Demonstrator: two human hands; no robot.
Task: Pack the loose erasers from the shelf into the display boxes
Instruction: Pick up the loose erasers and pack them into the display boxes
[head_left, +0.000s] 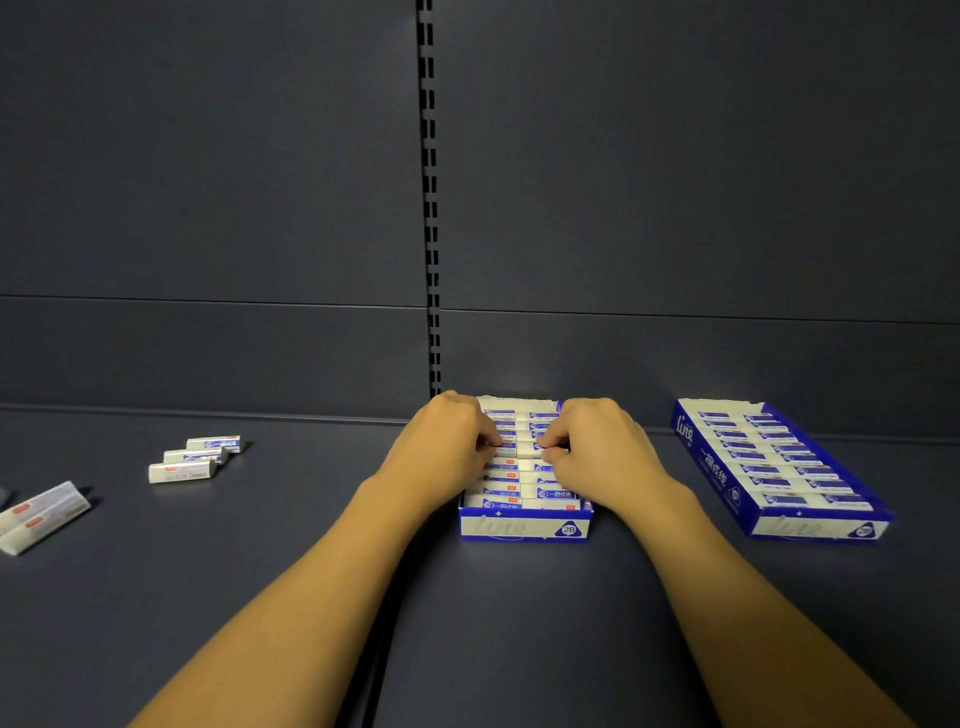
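A matt, dark grey painted metal shelf (260, 571) and smooth back panel (208, 182), split by a slotted metal upright (429, 208), carry two printed blue-and-white cardboard display boxes (524, 527) (810, 527) with a slight sheen. White erasers in printed paper sleeves fill them; loose erasers (195, 457) lie in the same sleeves, and two at far left (39, 514) look wrapped in glossy clear film.
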